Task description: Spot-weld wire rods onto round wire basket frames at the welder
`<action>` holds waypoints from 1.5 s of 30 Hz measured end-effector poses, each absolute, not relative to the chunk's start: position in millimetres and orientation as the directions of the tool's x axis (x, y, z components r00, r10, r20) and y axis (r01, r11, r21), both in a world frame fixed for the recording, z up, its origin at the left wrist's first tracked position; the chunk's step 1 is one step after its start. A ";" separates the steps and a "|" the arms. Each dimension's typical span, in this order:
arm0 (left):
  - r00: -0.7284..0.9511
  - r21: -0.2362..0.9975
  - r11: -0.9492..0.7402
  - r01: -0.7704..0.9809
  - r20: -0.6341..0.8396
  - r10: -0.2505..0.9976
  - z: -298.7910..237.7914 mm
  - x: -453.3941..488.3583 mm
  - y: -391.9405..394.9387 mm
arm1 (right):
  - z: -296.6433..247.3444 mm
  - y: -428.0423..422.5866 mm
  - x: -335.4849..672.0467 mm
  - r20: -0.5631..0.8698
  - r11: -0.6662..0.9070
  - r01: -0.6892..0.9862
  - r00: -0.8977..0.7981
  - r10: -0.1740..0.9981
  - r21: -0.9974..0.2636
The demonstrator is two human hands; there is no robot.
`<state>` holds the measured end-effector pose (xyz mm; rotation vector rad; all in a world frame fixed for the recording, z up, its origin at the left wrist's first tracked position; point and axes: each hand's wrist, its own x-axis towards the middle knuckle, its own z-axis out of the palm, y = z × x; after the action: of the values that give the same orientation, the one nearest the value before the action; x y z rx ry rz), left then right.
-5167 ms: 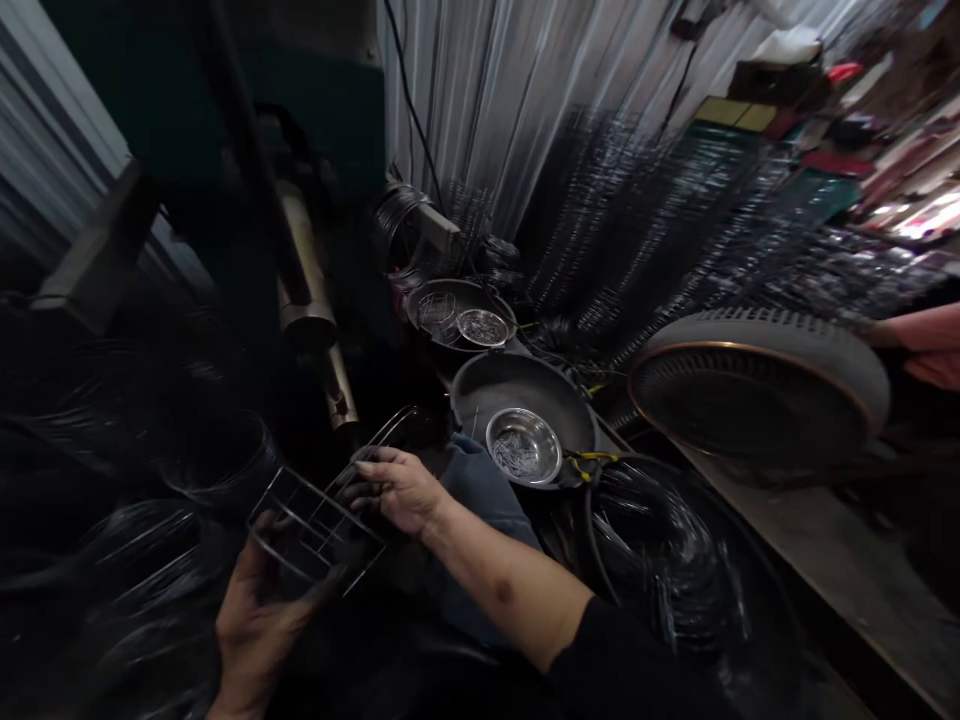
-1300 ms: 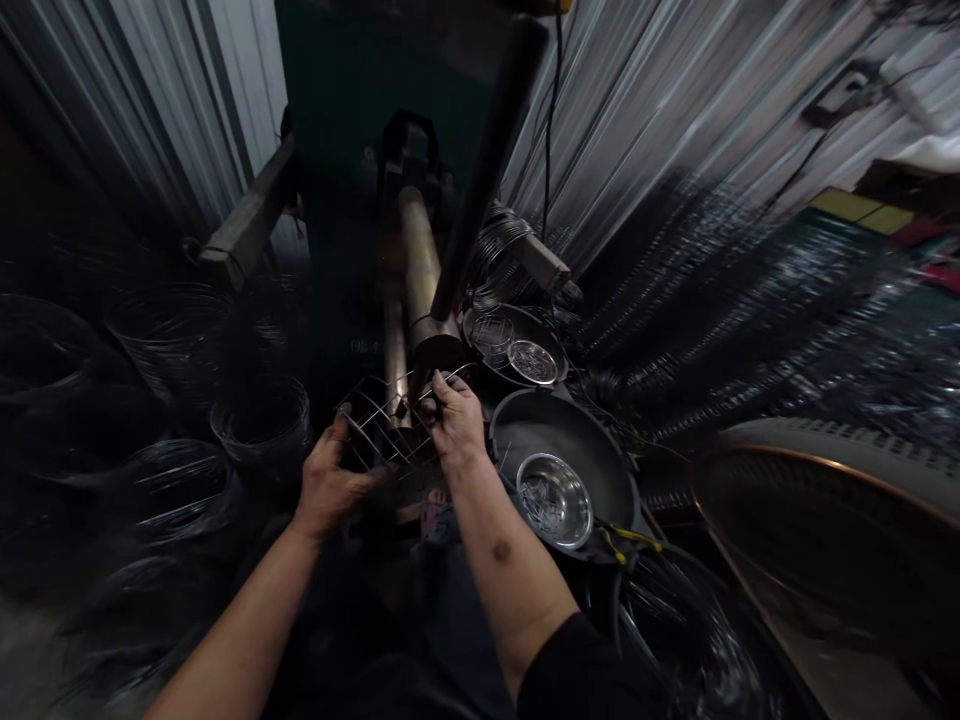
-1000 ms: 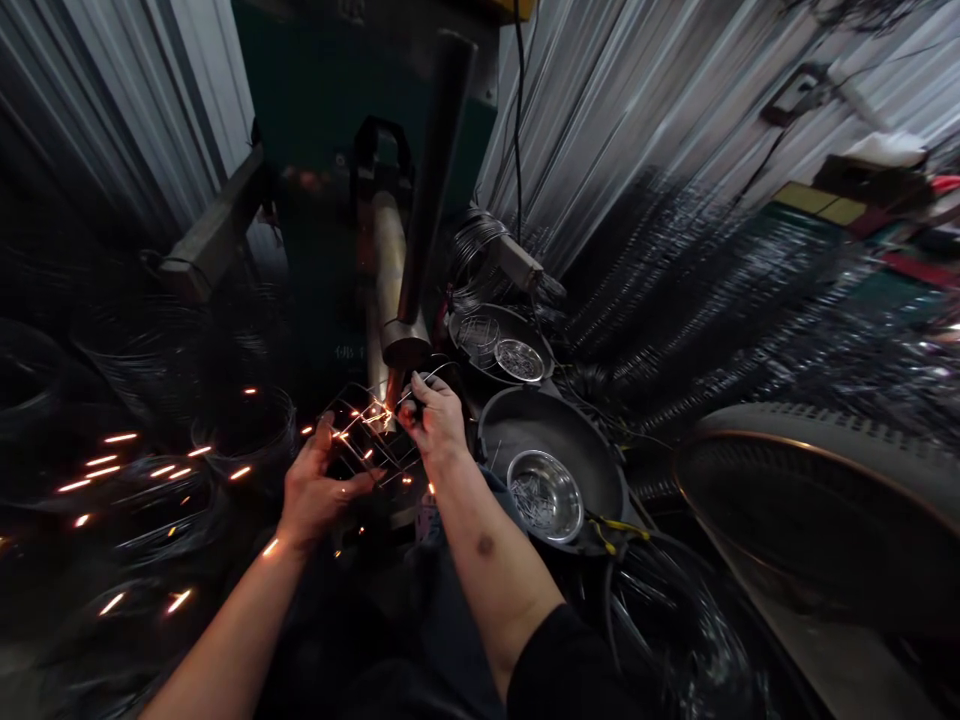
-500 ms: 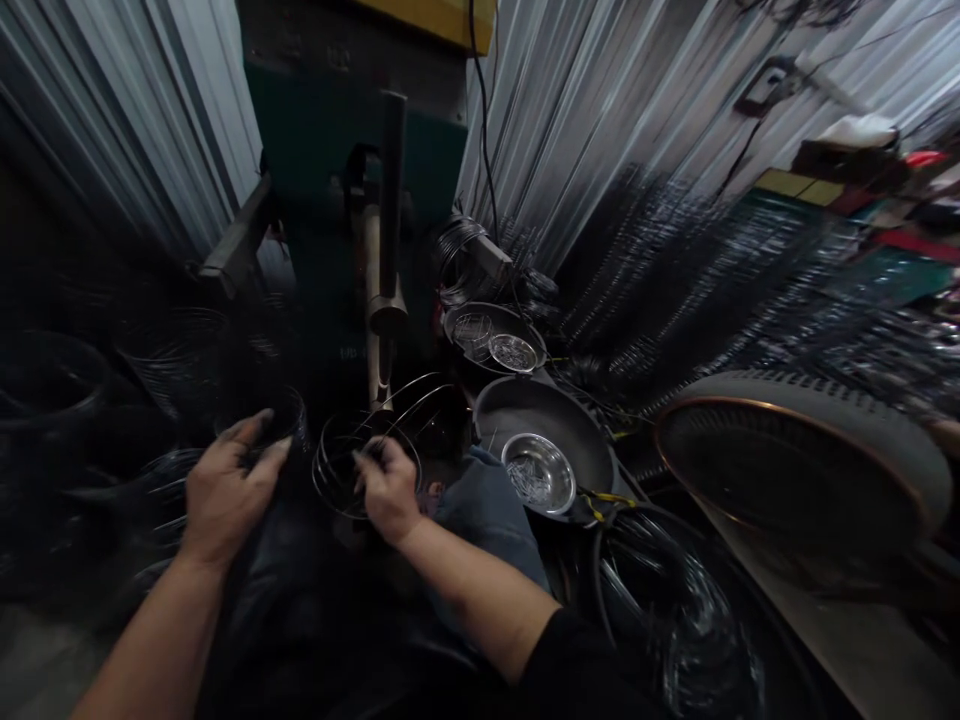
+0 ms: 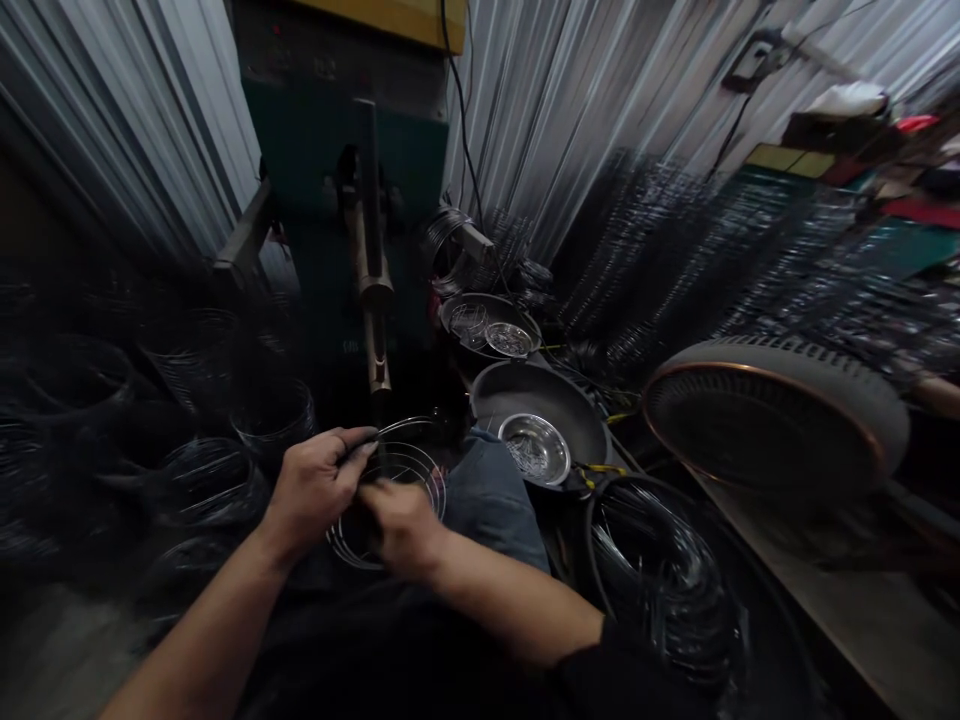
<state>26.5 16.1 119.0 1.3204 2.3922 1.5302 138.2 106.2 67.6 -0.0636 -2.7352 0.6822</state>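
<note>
My left hand (image 5: 319, 485) pinches a thin bright wire ring (image 5: 409, 422) between thumb and fingers. Just below and to the right, my right hand (image 5: 409, 528), smeared a little by motion, is closed on a round wire frame (image 5: 441, 480) made of several hoops and crossing wires. The hands are close together, and the frame's near part is hidden behind them. Beyond them stands a machine's metal post and lower arm (image 5: 379, 375), its tip above the wire ring.
A steel bowl of small metal pieces (image 5: 551, 450) sits in a dark pan (image 5: 585, 400), beside my knee (image 5: 495, 490). Another pan (image 5: 457, 345) is farther back. Wire ring stacks (image 5: 274, 410) stand at left. A fan-like round housing (image 5: 772, 440) and coiled wire (image 5: 667, 570) are at right.
My left hand has moved right, from the dark stacks to the wire ring, and has closed on it. My right hand has shifted slightly right and down with the wire frame.
</note>
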 end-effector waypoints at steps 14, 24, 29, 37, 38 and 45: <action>-0.330 0.270 0.198 0.942 0.650 0.684 139.3 -11.4 37.4 | 145.4 203.7 102.6 0.427 0.866 0.097 -0.840 0.335 -0.490; -0.438 0.386 0.266 0.884 0.481 0.759 103.3 -42.5 61.9 | 119.5 221.0 74.9 0.140 0.975 0.220 -0.965 0.222 -0.030; -0.452 0.441 0.253 0.861 0.435 0.778 94.7 -53.3 73.3 | 118.1 223.2 64.3 0.053 0.965 0.247 -0.968 0.243 0.091; -0.442 0.400 0.284 0.871 0.387 0.809 98.6 -65.8 80.3 | 130.1 222.0 55.6 0.039 0.962 0.242 -0.970 0.239 0.130; -0.446 0.390 0.294 0.873 0.389 0.806 101.0 -67.4 81.1 | 132.7 222.8 53.8 0.043 0.962 0.242 -0.970 0.238 0.130; -0.470 0.404 0.317 0.858 0.367 0.803 114.4 -77.7 88.8 | 141.7 230.7 39.8 0.041 0.961 0.255 -0.967 0.252 0.105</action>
<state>-77.7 88.8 114.4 1.6619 2.6279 0.9105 39.8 230.7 141.7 -0.3994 -3.0843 -0.1705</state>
